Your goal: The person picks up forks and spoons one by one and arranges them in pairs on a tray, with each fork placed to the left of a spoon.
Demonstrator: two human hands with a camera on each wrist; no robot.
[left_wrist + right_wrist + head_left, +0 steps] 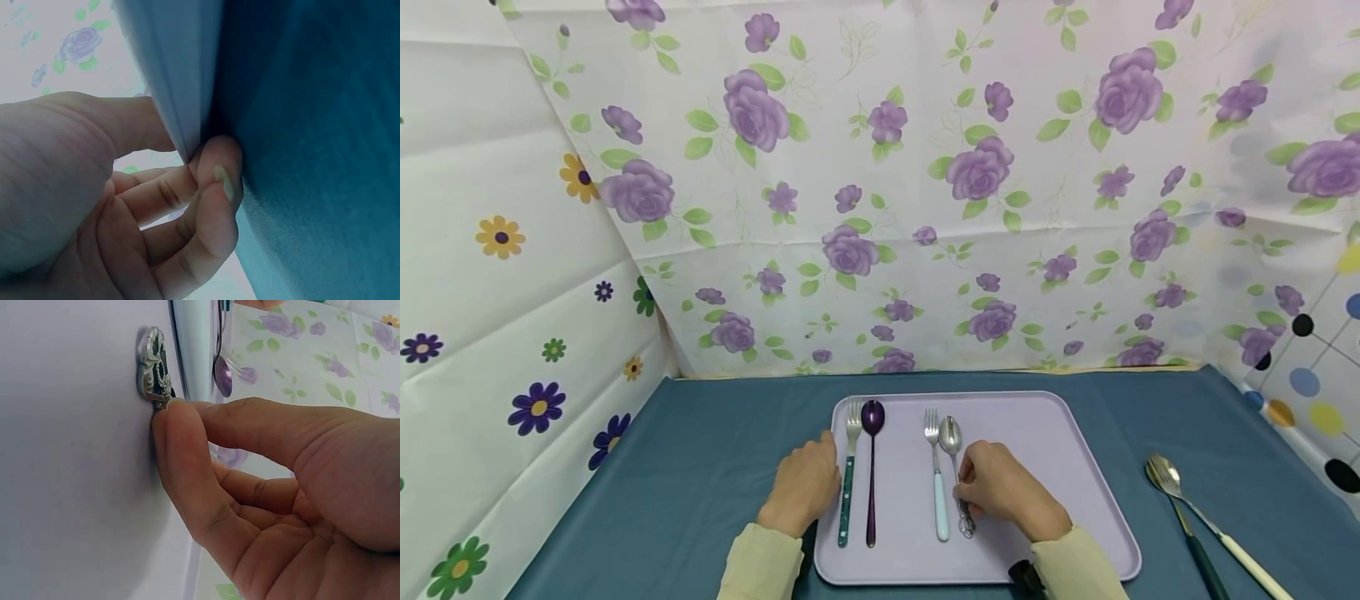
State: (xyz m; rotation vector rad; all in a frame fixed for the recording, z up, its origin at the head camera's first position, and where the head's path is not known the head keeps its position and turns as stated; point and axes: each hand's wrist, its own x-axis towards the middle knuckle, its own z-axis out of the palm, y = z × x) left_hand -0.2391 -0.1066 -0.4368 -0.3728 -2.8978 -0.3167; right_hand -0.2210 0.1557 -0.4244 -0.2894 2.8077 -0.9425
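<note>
My left hand grips the left rim of a pale lilac tray; in the left wrist view its fingers curl against the tray's edge. My right hand pinches the handle of a silver spoon between thumb and fingers. The spoon's ornate handle end shows past the fingertips in the right wrist view. Just left of it on the tray lies a fork with a pale mint handle. Farther left, a fork with a dotted green handle and a dark purple spoon lie side by side.
Right of the tray, a fork with a cream handle crosses a utensil with a dark green handle on the blue-grey tablecloth. Flowered sheets stand as walls behind and at the left; a dotted one stands at the right.
</note>
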